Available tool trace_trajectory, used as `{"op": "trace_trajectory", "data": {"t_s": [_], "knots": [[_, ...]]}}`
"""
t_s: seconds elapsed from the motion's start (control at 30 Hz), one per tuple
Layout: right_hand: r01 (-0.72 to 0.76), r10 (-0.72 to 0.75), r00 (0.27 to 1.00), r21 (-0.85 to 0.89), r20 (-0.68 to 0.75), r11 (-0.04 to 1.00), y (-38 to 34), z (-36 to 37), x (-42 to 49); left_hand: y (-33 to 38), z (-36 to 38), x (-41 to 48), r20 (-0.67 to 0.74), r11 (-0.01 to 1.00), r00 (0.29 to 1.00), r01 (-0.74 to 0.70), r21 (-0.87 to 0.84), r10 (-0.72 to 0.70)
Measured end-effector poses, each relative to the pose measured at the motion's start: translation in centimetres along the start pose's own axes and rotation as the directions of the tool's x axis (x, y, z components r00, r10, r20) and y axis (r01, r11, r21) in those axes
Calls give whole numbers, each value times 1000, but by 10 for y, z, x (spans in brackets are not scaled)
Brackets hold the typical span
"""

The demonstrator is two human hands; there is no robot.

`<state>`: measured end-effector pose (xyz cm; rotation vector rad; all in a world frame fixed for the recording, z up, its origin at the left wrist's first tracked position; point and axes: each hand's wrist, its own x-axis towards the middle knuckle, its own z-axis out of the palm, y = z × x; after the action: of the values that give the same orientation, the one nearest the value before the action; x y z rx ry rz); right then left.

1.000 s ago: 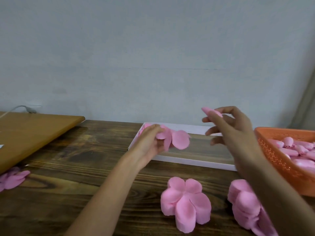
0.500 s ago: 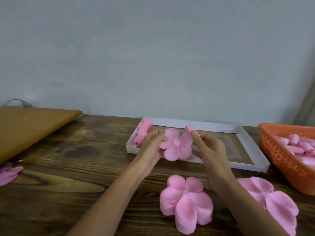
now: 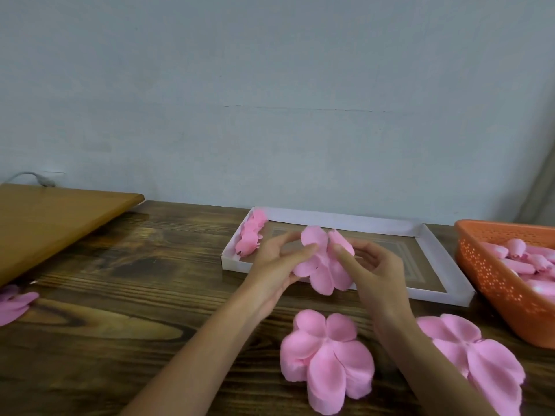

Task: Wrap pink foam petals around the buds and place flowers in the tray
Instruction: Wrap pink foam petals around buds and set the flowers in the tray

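My left hand (image 3: 277, 259) and my right hand (image 3: 372, 265) together hold a pink foam petal piece (image 3: 322, 267) just above the near rim of the white tray (image 3: 435, 244). The right fingers press a pink bud (image 3: 341, 241) into the piece's upper edge. A finished pink flower (image 3: 250, 235) lies in the tray's far left corner. Two flat petal pieces rest on the table in front: one in the middle (image 3: 327, 360) and one at the right (image 3: 480, 355).
An orange perforated basket (image 3: 492, 277) with several pink buds (image 3: 522, 259) stands at the right. A tan wooden board (image 3: 51, 223) lies raised at the left, with more pink petals (image 3: 13, 304) below its edge. The dark wooden table (image 3: 120, 295) meets a grey wall behind.
My right hand carried a bud from near the basket to the petal piece in my left hand. Both hands now hold the piece together, with the bud pressed in.
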<state>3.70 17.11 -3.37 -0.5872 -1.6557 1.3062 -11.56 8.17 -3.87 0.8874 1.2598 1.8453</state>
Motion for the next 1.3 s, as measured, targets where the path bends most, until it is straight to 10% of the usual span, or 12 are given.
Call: {"op": "trace_trajectory", "data": {"t_s": [0.23, 0.67, 1.3], "knots": [[61, -60, 992, 5, -110, 998, -5, -4, 3, -3, -1, -1, -127, 999, 992, 31, 8, -30], [-150, 109, 978, 231, 180, 961, -8, 1, -1, -12, 6, -1, -241, 995, 971, 11, 98, 13], [170, -161, 984, -153, 71, 974, -16, 6, -12, -10, 4, 0, -264, 985, 962, -29, 171, 75]]}}
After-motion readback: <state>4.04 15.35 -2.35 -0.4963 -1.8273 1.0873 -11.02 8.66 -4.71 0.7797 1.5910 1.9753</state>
